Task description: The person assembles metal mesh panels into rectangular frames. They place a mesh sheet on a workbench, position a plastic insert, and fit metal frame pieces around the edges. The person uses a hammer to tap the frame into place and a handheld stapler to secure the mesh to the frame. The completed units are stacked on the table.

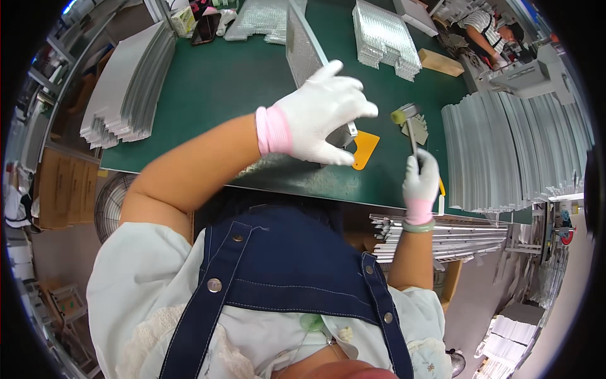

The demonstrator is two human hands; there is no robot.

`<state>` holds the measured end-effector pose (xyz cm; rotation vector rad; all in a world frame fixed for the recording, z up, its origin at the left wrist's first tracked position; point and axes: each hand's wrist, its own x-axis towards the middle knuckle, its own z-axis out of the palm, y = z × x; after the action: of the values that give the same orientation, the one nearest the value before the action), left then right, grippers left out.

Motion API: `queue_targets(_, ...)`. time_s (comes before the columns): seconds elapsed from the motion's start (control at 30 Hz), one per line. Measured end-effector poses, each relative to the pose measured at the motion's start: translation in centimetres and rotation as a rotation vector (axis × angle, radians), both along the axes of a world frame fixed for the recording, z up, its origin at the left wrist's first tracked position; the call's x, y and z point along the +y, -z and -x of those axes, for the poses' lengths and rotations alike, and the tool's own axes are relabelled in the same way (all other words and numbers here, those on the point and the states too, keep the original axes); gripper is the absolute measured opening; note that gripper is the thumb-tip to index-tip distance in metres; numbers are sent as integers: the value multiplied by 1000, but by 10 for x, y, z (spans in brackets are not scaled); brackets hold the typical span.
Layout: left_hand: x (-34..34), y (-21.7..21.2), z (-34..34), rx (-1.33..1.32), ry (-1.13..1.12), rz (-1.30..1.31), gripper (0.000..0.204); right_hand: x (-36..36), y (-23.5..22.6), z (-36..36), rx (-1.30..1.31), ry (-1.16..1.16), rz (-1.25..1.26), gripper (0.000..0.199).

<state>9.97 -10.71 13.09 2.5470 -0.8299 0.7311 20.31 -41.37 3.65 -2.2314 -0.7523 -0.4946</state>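
My left hand (322, 117), in a white knit glove with a pink cuff, is spread wide over a grey panel (304, 47) that stands on edge on the green table (214, 95). The hand hides the panel's middle; whether the palm touches it I cannot tell. Wrapped round the handle of a small mallet (412, 129) is my right hand (421, 179), gloved the same way. The mallet's head has a yellow-green face and is raised right of the panel. Between the hands lies an orange flat scraper (365, 151). Small greenish pieces (418, 131) lie behind the mallet.
Silvery panels are stacked at the left (129, 85), with more standing in a row at the right (492, 151). A bubble-textured stack (386, 38), a wooden block (442, 63) and a phone (206, 30) sit farther back. Beyond the right corner works another person (483, 38).
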Motion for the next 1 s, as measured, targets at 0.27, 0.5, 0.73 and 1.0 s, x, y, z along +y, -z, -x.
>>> queue_targets(0.27, -11, 16, 0, -92, -201, 135, 50, 12, -115, 33, -73, -290, 165, 26)
queue_targets(0.5, -11, 8, -1, -59, -219, 57, 45, 24, -162, 29, -443, -478, 308, 43)
queue_targets(0.73, -13, 11, -5, -138, -252, 8, 55, 31, -162, 26, -642, -525, 553, 52)
queue_targets(1.0, -16, 17, -11, -96, -174, 73, 54, 22, -121, 18, -355, -356, 363, 41)
